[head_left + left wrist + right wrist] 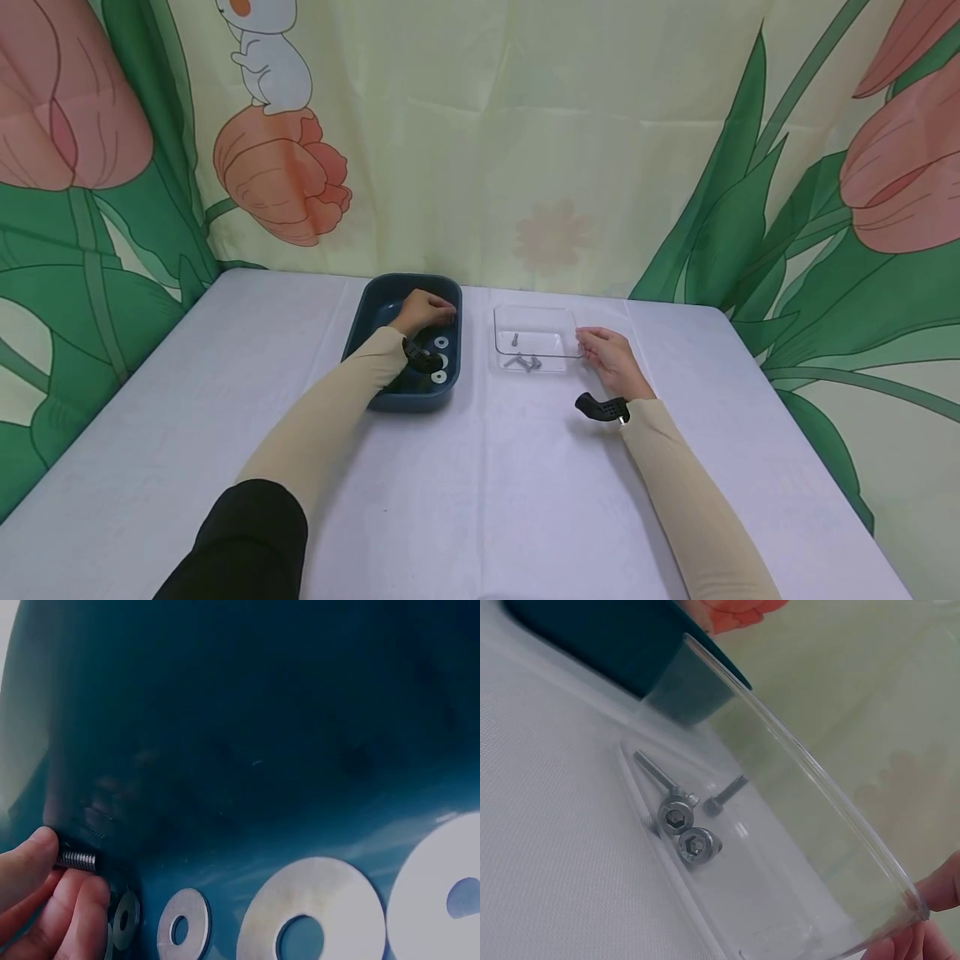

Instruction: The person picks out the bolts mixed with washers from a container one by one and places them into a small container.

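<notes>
My left hand is inside the dark blue tray, near its right wall. Between thumb and fingers it pinches a small screw; the threaded shank shows in the left wrist view, while the fingers cover the rest. Several flat washers of different sizes lie on the tray floor beside this hand. To the right stands a clear plastic box, its corner rim pinched by the thumb and fingers of my right hand. Inside the box lie several socket-head screws, mostly grouped along the near side.
A white cloth covers the table beneath both containers. Behind its far edge hangs a curtain printed with tulips. The blue tray stands left of the clear box, with a narrow gap between them.
</notes>
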Available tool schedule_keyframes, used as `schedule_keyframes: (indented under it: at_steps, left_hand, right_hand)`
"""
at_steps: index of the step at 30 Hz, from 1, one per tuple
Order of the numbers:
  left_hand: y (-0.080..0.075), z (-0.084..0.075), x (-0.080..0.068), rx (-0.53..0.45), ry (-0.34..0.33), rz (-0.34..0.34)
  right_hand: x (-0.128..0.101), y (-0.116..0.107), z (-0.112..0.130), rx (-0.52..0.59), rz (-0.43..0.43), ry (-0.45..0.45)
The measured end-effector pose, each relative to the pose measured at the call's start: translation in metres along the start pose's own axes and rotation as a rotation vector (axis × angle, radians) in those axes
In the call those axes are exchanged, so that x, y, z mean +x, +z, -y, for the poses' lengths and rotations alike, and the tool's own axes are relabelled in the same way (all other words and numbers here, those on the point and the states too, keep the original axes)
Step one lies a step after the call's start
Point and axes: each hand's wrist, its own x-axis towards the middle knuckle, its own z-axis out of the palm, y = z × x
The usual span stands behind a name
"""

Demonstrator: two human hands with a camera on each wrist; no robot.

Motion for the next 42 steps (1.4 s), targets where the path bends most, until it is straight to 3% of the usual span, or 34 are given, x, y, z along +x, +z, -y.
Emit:
schedule_keyframes:
  at_steps: [10, 29, 42]
  left_hand:
    - [-0.004, -0.008, -0.004, 0.017, 0.03, 0.01]
    - [-0.02, -0.024, -0.02, 0.167, 0.175, 0.081]
    - [-0.018, -0.043, -0.027, 0.267, 0.245, 0.084]
  right_hand:
    - [0.007, -0.002, -0.005, -0.003, -0.009, -0.002]
    - [0.003, -0.001, -0.004, 0.006, -0.002, -0.002]
    - [0.006, -0.002, -0.005, -0.019, -0.005, -0.004]
